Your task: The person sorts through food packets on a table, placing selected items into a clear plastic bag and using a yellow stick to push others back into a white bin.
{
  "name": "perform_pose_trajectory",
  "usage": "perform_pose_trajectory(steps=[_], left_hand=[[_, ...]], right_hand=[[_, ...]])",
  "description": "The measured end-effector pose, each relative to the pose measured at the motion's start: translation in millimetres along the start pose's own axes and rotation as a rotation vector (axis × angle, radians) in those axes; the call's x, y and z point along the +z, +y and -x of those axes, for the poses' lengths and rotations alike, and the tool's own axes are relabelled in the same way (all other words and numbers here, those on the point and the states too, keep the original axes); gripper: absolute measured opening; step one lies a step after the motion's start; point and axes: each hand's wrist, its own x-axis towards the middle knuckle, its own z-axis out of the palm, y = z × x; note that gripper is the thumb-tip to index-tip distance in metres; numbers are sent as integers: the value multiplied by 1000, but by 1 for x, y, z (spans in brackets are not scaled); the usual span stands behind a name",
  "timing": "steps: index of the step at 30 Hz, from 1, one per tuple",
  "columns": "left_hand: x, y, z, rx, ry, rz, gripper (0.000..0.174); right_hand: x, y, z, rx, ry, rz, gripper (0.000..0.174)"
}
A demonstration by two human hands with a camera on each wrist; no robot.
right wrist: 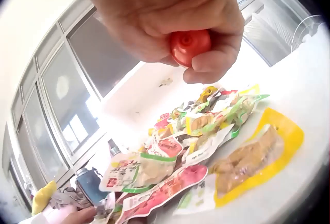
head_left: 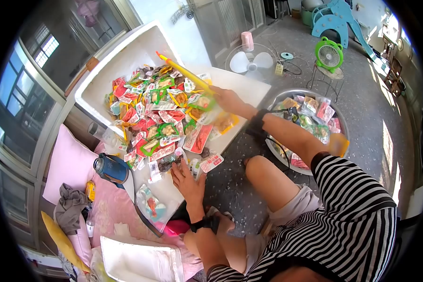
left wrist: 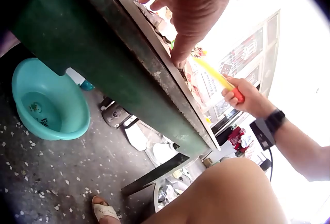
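A heap of small sealed snack packets, red, green, yellow and white, spreads from a white foam box onto a white tabletop. My right hand grips a long yellow stick with red ends, held out over the heap; one red end pokes from the fist in the right wrist view. Below that hand lies a yellow-edged packet. My left hand, fingers spread, touches packets at the near table edge, close to a red-and-white packet.
To the right, a round metal basin holds more packets. A blue flask stands left of the table, near a pink cushion. Another foam box sits at lower left. Under the table is a turquoise tub. A green fan stands behind.
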Motion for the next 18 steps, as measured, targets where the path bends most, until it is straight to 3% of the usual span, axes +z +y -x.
perform_pose_trajectory(steps=[3,6,7,8,10,12,15,18], left_hand=[[-1,-2,0,15,23,8,91],[-6,-2,-1,-17,18,12,93],[-6,-2,-3,-35,12,16,93],[-6,-1,-3,-47,11,26,94],[-4,-2,-5,-65,5,41,95],[2,-4,-4,-60,20,89,96],[8,-12,-1,-39,48,94,95],[14,-16,1,-57,72,65,94]], right_hand=[[28,11,-39,-24,-24,48,48],[37,7,-27,121,-144,-147,48],[39,15,-18,15,-136,-144,47],[42,36,-5,-90,-126,-141,46],[25,39,39,-87,-170,-189,47],[-33,-21,111,151,-326,-269,50],[-54,-15,178,-20,-199,-195,45],[-92,-15,214,329,-311,-443,46]])
